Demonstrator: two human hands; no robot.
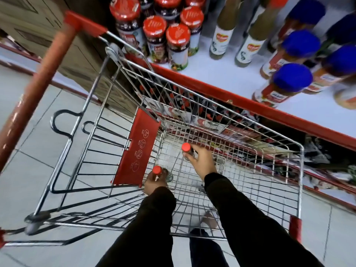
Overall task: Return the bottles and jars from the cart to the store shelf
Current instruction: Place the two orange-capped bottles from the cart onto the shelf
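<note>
Left hand and right hand deep in wire cart, fingers wrapped round two red-capped clear bottles; likely to slip or knock the mesh on lifting.

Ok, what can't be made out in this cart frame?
Head view:
- Bottle under left hand: body hidden by fingers; only red cap shows.
- Bottle under right hand: label hidden by hand; cap visible.
- Lower shelf stock: obscured by cart wire and blur.
</note>
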